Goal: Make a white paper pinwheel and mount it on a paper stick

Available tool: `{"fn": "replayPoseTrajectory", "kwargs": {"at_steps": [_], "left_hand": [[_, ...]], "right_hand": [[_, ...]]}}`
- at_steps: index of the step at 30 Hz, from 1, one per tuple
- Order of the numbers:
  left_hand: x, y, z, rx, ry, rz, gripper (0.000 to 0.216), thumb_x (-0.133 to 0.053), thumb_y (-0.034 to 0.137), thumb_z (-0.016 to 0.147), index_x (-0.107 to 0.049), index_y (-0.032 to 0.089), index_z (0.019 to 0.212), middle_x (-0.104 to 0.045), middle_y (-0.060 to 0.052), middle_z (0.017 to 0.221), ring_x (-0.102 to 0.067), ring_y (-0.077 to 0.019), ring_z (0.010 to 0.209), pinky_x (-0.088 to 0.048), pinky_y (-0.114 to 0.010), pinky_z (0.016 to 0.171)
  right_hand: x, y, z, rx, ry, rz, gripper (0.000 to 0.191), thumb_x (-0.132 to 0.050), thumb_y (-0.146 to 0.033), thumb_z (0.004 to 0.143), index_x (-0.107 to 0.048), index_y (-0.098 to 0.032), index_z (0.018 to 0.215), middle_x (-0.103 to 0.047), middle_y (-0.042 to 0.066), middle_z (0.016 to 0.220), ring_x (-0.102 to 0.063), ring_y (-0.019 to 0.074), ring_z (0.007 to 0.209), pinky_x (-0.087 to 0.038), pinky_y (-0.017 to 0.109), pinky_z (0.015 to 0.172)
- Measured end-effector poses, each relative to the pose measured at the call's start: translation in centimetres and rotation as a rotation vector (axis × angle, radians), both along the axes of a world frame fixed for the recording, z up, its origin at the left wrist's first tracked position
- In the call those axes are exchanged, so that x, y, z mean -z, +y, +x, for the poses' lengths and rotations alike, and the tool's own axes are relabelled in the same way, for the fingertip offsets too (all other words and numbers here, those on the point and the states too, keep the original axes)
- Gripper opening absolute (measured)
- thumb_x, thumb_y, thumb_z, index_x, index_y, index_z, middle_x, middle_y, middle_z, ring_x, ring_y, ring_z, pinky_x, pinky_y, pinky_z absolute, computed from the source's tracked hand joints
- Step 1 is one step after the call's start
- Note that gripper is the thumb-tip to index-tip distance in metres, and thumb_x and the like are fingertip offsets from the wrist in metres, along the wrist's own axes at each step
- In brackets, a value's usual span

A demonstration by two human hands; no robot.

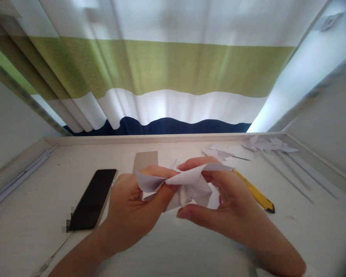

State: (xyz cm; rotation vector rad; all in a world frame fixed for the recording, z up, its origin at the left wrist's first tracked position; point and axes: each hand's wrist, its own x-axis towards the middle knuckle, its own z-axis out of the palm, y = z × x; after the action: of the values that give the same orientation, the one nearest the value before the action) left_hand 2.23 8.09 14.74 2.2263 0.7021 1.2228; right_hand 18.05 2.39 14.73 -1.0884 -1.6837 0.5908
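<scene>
Between both hands, above the table, is a white paper pinwheel (194,184) with its curled blades spread out. My left hand (141,200) is closed on its left side, the thumb pressed on the paper near the middle. My right hand (227,204) holds it from the right, fingers behind the top blade and thumb at the lower front. A small pale rolled piece (182,195) shows near the centre; whether it is part of the pinwheel I cannot tell. Behind the right hand lies a yellow utility knife (255,190), partly covered.
A black phone (93,200) with a cable lies left of my hands. Further back are a grey card (147,159) and a white folded paper piece (219,154) beside a thin dark rod. Several paper pinwheels on sticks (271,144) lie at right, rolled paper sticks (23,179) at left.
</scene>
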Motion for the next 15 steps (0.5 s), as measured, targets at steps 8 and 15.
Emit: {"fn": "replayPoseTrajectory", "kwargs": {"at_steps": [8, 15], "left_hand": [[0.1, 0.12, 0.02, 0.006, 0.012, -0.005, 0.022, -0.057, 0.002, 0.069, -0.059, 0.023, 0.078, -0.062, 0.01, 0.065, -0.055, -0.002, 0.05, -0.04, -0.008, 0.045], [0.39, 0.1, 0.0, -0.011, 0.028, 0.031, 0.021, -0.058, 0.004, 0.069, -0.06, 0.022, 0.079, -0.064, 0.007, 0.064, -0.057, -0.006, 0.049, -0.041, -0.012, 0.043]], "right_hand": [[0.22, 0.36, 0.15, -0.004, 0.079, -0.03, 0.036, -0.072, -0.026, 0.061, -0.055, -0.025, 0.093, -0.057, -0.001, 0.092, -0.054, 0.0147, 0.082, -0.044, 0.026, 0.063], [0.19, 0.16, -0.02, -0.007, 0.21, -0.11, 0.037, -0.075, -0.02, 0.057, -0.055, -0.025, 0.088, -0.055, -0.004, 0.082, -0.053, 0.0104, 0.072, -0.045, 0.021, 0.06]]}}
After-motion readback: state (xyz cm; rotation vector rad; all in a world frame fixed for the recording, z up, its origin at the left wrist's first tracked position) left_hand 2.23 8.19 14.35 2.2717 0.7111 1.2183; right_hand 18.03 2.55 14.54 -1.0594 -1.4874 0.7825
